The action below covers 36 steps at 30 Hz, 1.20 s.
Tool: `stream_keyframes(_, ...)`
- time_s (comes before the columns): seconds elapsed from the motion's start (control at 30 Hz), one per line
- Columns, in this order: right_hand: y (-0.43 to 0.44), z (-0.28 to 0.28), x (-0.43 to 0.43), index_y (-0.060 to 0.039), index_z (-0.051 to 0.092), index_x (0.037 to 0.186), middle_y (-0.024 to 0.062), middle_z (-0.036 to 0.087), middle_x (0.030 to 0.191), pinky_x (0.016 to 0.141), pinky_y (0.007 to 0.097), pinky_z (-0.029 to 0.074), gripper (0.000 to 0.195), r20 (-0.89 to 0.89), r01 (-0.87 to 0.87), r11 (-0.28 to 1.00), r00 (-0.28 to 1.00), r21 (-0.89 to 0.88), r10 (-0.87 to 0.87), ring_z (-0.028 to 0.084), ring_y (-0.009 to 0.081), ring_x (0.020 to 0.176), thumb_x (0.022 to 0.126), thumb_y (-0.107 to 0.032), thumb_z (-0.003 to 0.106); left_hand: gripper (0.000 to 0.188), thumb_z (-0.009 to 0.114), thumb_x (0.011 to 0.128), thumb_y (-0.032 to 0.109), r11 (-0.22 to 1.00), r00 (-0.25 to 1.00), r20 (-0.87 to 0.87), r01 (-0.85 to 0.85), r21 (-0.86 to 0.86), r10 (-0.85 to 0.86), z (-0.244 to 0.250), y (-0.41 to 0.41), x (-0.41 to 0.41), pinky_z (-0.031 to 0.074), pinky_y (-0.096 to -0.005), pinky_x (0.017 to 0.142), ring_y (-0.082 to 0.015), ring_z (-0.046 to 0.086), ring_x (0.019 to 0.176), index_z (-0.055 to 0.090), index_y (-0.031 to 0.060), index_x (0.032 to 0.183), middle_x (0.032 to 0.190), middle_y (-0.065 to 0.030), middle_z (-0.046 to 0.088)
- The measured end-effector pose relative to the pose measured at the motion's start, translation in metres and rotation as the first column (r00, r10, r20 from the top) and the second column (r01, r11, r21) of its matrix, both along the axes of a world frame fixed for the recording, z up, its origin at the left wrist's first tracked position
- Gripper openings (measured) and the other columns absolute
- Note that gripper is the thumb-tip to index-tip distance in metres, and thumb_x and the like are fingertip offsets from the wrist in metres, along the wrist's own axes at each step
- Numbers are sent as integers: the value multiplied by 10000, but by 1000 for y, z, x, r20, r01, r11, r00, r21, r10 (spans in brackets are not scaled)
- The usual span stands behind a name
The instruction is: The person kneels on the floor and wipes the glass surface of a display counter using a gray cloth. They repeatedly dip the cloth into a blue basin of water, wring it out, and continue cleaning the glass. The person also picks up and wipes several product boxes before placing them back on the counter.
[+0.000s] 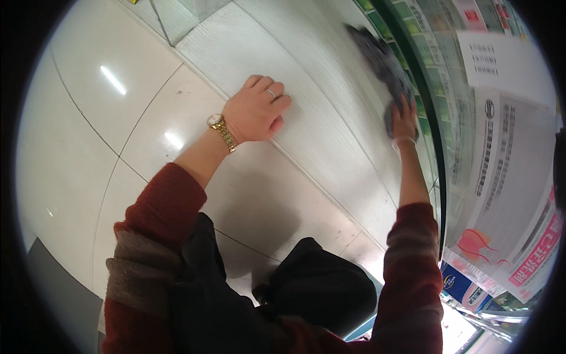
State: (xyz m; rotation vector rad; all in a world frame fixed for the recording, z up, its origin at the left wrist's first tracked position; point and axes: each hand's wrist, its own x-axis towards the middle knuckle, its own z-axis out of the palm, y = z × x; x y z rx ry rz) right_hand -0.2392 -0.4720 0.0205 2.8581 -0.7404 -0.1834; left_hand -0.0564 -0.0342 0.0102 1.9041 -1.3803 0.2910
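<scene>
My right hand (403, 119) is pressed on a dark grey cloth (380, 59), which is blurred and lies along the pale ribbed shelf surface (327, 106) beside a glass edge. The cloth bunches around the fingers and trails away beyond them. My left hand (258, 108), with a ring and a gold wristwatch (222, 132), is curled with nothing visible in it, above the front edge of the ribbed surface. Its palm is hidden from view.
A dark green glass shelf edge (431, 101) curves close beside my right arm. Green boxes (437, 79) stand behind it, and a large white and pink printed box (504, 177) is at the right. Below lie floor tiles (132, 124) and my dark-clothed knees (327, 283).
</scene>
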Motion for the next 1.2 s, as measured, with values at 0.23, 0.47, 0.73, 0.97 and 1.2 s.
stream_keyframes(0.23,-26,-28,-336,-151,393,1457,238,347,1477,1109,479,291,597,253,554,811,771,188,-585,312,464,1338,957,-457,507,231,588,619,25,1000,999,51,-8,16,7,-2,-7,-2,431,-415,812,-309,507,877,539,61,842,904,-92,514)
stream_keyframes(0.47,160,14,-254,-70,654,1093,238,538,1286,1004,500,372,372,440,69,973,883,219,-162,493,422,1173,788,-277,708,158,586,712,24,951,992,79,-113,288,94,3,1,-2,424,-433,843,-313,531,941,557,64,862,942,-98,552)
stream_keyframes(0.73,163,25,-204,-295,491,1367,93,362,1481,1070,683,211,579,328,-192,928,941,320,82,350,386,1335,836,-465,646,128,604,755,1,805,926,55,294,516,-374,84,-16,-70,420,-404,897,-287,551,908,598,74,860,890,-74,590)
stream_keyframes(0.97,76,14,-281,-300,257,1509,97,299,1540,1080,692,180,855,246,306,918,897,253,-366,282,346,1416,798,-592,631,146,644,755,38,552,757,23,455,699,-653,148,-49,-122,402,-434,971,-283,567,931,625,89,891,911,-75,614)
stream_keyframes(1.2,76,-6,-378,-167,385,1454,157,430,1458,1032,550,373,733,577,706,662,439,252,-689,374,357,1358,833,-496,594,125,627,777,64,532,696,23,528,662,-718,145,-137,-185,405,-413,947,-282,583,903,627,101,897,882,-78,617)
